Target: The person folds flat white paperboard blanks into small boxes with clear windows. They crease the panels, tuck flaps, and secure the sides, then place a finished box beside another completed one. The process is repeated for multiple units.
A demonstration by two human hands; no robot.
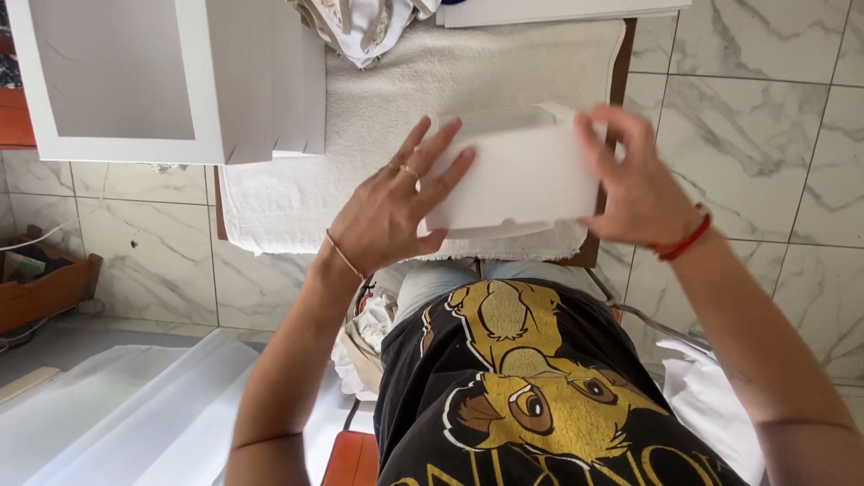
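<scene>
A small white cardboard box [517, 171] is held between both hands just above a white towel [378, 108] that covers a small table. My left hand [391, 211] presses flat against the box's left side, with a ring on one finger and a thin bracelet at the wrist. Gripping the right end of the box is my right hand [634, 180], which wears a red cord at the wrist. The box looks partly folded, with a flap raised along its top edge.
A stack of white window boxes [180, 81] stands at the upper left on the towel. Patterned cloth [360, 22] lies at the top. White sheets [135, 405] lie on the floor lower left, and a wooden crate [45, 288] sits left. The floor is marble tile [765, 117].
</scene>
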